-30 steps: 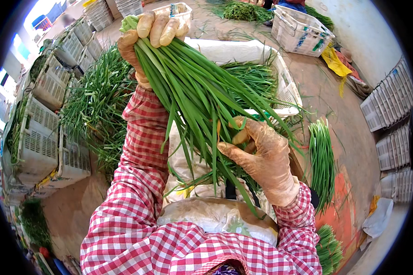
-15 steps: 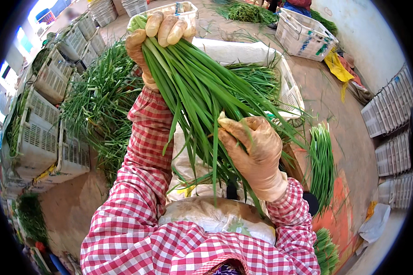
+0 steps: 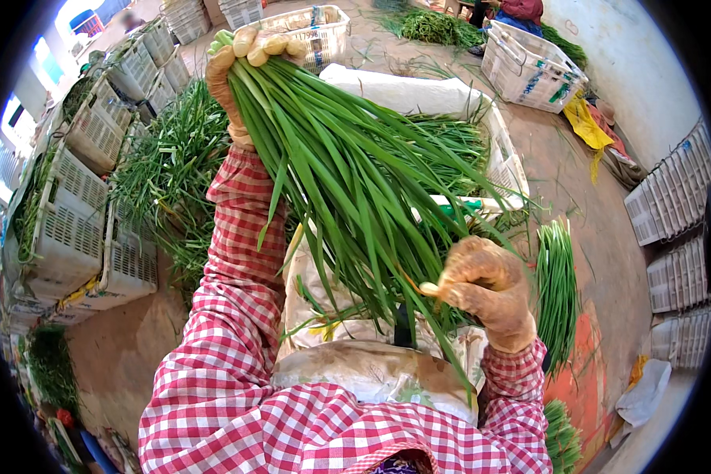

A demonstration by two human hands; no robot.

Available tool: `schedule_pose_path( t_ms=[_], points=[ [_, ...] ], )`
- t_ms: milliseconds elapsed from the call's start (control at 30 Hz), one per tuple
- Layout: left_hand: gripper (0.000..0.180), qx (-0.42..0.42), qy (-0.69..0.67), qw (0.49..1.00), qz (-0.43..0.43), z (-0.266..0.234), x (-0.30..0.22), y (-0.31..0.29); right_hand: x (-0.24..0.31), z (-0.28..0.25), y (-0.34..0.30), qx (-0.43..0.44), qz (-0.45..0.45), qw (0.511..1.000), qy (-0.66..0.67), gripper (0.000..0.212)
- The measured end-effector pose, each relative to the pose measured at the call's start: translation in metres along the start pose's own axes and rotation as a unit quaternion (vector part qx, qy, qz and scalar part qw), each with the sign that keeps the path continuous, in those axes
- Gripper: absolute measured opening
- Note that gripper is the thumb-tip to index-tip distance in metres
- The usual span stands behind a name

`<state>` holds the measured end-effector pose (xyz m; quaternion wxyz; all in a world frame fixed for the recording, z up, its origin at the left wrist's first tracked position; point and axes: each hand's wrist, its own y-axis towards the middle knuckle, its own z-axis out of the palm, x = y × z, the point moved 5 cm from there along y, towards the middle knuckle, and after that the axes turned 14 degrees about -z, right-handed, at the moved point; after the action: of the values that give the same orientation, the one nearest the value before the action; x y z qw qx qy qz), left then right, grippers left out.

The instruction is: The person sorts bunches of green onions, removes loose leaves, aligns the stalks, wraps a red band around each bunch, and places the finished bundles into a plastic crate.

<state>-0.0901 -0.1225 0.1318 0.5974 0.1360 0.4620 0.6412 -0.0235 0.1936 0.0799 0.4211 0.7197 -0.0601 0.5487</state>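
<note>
My gloved left hand (image 3: 249, 75) is raised at the upper left, closed round the pale stem ends of a bunch of Chinese chives (image 3: 332, 158). The long green leaves fan down to the right, across the front of my body. Beside their lower tips, my gloved right hand (image 3: 494, 292) is pinched. At its fingertips is a thin yellow-brown chive leaf (image 3: 408, 280) that stands out from the green ones. Behind the bunch, a white crate (image 3: 507, 158) lined with white sheeting holds more chives.
Loose chives (image 3: 170, 166) lie heaped at left, beside stacked white crates (image 3: 71, 221). A tidy chive bundle (image 3: 557, 292) lies at right. More crates (image 3: 671, 189) line the right wall. At the back right, another person (image 3: 521, 9) is partly visible near a white crate (image 3: 529, 67).
My right hand has moved down and right, from among the leaves to beside their tips. My left hand has shifted slightly left with the bunch, still holding it.
</note>
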Motion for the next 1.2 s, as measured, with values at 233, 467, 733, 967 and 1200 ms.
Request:
schedule_pose_path(
  t_ms=[233, 467, 733, 967, 1200],
  points=[
    [0.013, 0.129, 0.058, 0.989, -0.04, 0.002, -0.018, 0.003, 0.008, -0.048, -0.043, 0.0, -0.123, 0.966, 0.228, 0.016],
    [0.015, 0.117, 0.032, 0.989, -0.079, -0.006, 0.001, 0.011, -0.096, -0.137, -0.124, -0.16, 0.374, 0.911, -0.067, 0.035],
    [0.018, -0.017, 0.267, 0.958, -0.101, 0.034, -0.03, 0.041, -0.111, -0.168, -0.12, -0.198, 0.287, 0.917, -0.196, 0.029],
    [0.02, 0.015, 0.728, 0.683, -0.052, 0.081, 0.069, 0.066, -0.142, -0.134, -0.138, -0.206, 0.435, 0.85, -0.214, 0.044],
    [0.012, 0.415, 0.698, 0.508, -0.288, 0.087, 0.31, -0.096, -0.17, -0.144, -0.175, -0.173, 0.434, 0.864, -0.186, 0.039]
  ],
)
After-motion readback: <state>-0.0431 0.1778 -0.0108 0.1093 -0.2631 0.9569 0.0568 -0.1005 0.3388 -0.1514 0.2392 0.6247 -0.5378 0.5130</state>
